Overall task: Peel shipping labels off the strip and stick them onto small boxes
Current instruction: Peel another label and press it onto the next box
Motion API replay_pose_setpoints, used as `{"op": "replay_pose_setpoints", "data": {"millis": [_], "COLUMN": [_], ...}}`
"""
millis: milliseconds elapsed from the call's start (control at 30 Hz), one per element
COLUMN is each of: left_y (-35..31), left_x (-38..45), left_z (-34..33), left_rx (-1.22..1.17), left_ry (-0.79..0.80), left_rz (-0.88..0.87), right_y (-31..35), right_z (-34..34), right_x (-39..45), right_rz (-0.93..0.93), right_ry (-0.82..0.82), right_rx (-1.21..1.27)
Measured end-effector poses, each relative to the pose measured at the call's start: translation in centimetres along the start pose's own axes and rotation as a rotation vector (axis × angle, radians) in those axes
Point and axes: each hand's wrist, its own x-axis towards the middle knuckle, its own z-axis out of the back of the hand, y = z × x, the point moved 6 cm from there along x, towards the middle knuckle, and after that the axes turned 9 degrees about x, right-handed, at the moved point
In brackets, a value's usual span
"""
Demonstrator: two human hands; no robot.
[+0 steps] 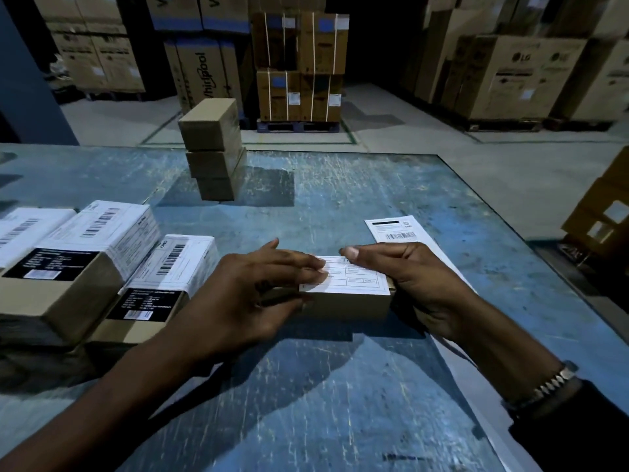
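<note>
While the small cardboard box (343,303) is sitting on the scuffed blue table (340,386) right in front of me, I am watching both bare hands working on its top. My left hand (245,294) is lying flat and spread, fingers (299,265) pressing down on the left part of the white shipping label (354,275) that is covering the box lid; it is gripping nothing, only pushing. My right hand (408,277) is cupping the box's right end, thumb (352,252) resting on the label's far edge and the other fingers curling around the side, so it is loosely holding the box. A metal watch band (553,381) is showing at the right wrist, above a dark sleeve (578,434).

Just behind the right hand, the label strip (394,229) is lying flat on the table, running under the right forearm toward the near edge. To the left, already labelled boxes (112,264) are crowding together, white barcode sheets on top. Further back, three plain brown boxes (214,151) are standing in a stack. Beyond the table, big appliance cartons (299,66) are lining the warehouse floor.
</note>
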Motion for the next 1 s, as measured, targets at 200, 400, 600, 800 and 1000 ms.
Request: {"op": "replay_pose_setpoints", "data": {"millis": [200,400,600,800,1000], "left_y": [0.6,0.5,0.5,0.3,0.0], "left_x": [-0.1,-0.1,-0.4,-0.4,-0.4], "left_z": [-0.1,-0.1,-0.1,0.1,0.3], "left_rx": [-0.060,-0.083,-0.063,-0.068,-0.072], "left_ry": [-0.035,-0.064,-0.097,-0.116,-0.105], "left_rz": [-0.007,-0.022,-0.006,0.026,0.004], "right_y": [0.3,-0.1,0.0,0.1,-0.5], "right_z": [-0.1,0.0,-0.4,-0.9,-0.5], "right_x": [-0.5,-0.4,-0.6,-1.0,-0.7], "right_rz": [-0.049,-0.080,-0.045,-0.070,-0.078], "right_ry": [0.110,0.020,0.040,0.130,-0.034], "right_rx": [-0.098,0.080,-0.027,-0.063,0.096]}}
